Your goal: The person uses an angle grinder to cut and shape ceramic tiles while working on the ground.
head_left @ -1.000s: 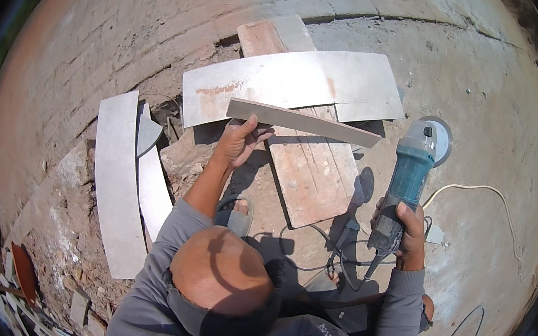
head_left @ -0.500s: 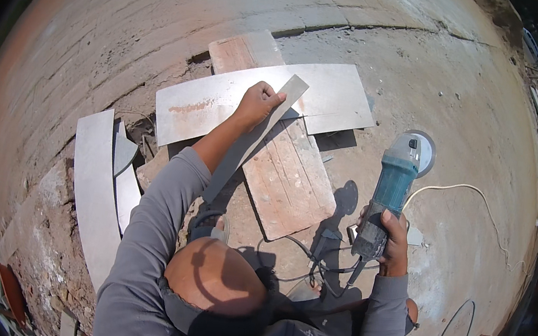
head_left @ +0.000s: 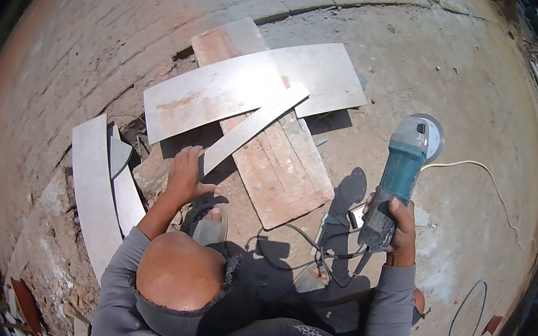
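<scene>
My right hand (head_left: 402, 228) is wrapped round the lower body of a teal and dark grey angle grinder (head_left: 393, 183), held upright with its pale disc (head_left: 435, 140) at the top. My left hand (head_left: 184, 176) is beside the lower left end of a narrow light strip (head_left: 257, 126), thumb spread away from the fingers; whether the fingertips touch it is hard to see. The strip rests slantwise over a worn reddish board (head_left: 291, 177), its upper end on a wide, pale curved sheet (head_left: 189, 108). This sheet lies across the same board.
More pale cut sheets (head_left: 94, 180) lie on the rubble at the left. Dark cable (head_left: 288, 227) loops by my feet below the board. A light cord (head_left: 484, 166) and a thin dark loop of cable (head_left: 480, 315) lie on the ground at the right.
My left hand has let go of the strip's upper part and moved down to its lower end. The strip has turned its bright face up and settled on the board. The grinder stays in my right hand.
</scene>
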### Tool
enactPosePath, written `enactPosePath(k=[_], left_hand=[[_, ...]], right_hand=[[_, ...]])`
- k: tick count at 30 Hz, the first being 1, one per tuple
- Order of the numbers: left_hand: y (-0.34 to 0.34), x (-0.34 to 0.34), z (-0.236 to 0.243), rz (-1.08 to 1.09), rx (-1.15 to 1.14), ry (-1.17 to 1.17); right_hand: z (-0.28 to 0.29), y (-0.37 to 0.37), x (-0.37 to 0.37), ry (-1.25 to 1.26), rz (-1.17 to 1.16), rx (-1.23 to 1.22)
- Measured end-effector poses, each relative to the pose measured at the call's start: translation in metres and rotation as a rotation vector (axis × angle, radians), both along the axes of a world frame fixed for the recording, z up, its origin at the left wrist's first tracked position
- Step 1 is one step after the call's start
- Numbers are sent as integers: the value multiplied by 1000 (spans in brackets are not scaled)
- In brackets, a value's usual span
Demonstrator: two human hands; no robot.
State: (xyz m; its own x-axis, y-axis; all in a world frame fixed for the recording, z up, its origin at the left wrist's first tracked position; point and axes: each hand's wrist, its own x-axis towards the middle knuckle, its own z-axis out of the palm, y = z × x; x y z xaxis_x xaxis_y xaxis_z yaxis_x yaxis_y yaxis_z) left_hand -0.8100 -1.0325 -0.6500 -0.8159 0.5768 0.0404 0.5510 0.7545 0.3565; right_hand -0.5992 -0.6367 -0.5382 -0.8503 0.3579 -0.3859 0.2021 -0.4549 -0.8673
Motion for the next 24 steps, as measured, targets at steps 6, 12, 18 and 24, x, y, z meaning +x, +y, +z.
enactPosePath(k=[6, 12, 18, 24], left_hand=[[-30, 19, -43, 24, 27, 11], [-13, 18, -20, 6, 182, -375], [51, -13, 0, -197, 313, -360], [70, -27, -20, -134, 429, -181]], right_hand=[[-11, -2, -4, 23, 17, -66], [-9, 0, 7, 58, 38, -97], [-8, 1, 21, 127, 26, -221], [-16, -38, 23, 223, -15, -430]])
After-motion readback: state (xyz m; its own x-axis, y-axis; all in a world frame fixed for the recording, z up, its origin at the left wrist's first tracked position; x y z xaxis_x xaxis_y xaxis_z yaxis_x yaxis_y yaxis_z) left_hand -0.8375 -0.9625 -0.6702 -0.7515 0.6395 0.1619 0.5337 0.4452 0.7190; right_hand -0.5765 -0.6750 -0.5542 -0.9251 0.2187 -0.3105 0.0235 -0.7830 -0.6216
